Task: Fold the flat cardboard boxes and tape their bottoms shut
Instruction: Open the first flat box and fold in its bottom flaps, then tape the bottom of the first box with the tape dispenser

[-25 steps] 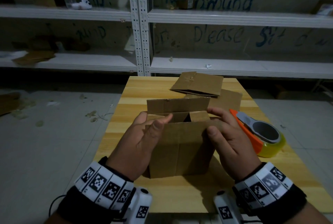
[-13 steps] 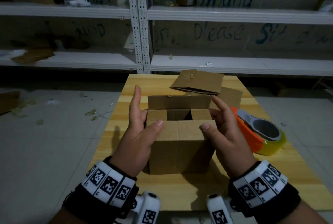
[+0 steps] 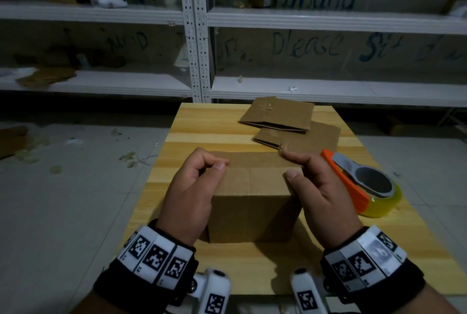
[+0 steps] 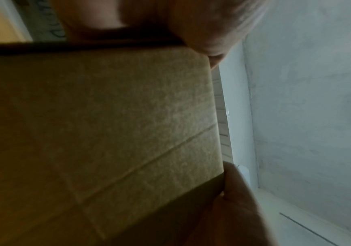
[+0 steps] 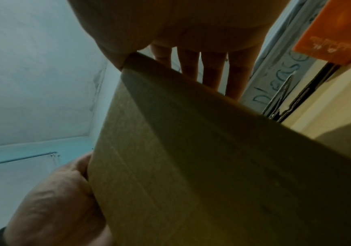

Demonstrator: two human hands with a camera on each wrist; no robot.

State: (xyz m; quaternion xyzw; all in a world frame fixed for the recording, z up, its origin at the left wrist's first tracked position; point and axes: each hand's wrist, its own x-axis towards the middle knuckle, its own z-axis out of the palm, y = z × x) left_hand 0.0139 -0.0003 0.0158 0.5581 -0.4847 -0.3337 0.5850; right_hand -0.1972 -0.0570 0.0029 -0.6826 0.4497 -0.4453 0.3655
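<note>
A small brown cardboard box [image 3: 252, 187] stands on the wooden table [image 3: 202, 126] with its top flaps folded flat and meeting along a seam. My left hand [image 3: 214, 163] is at the box's upper left edge, fingers curled over it and thumb on the near flap. My right hand [image 3: 288, 164] lies along the upper right edge with straight fingers and its thumb pressing the near flap. The box's side fills the left wrist view [image 4: 107, 133] and the right wrist view [image 5: 191, 166]. Two flat cardboard boxes [image 3: 278, 116] lie stacked at the table's far end.
An orange tape dispenser [image 3: 366, 184] with a yellowish roll lies on the table just right of my right hand. White metal shelves [image 3: 328, 88] run behind the table. Scraps litter the grey floor [image 3: 63, 187] to the left.
The upright far flap and the near flap have been folded down, so the box top now lies flat. Both hands moved from the flap edges onto the top.
</note>
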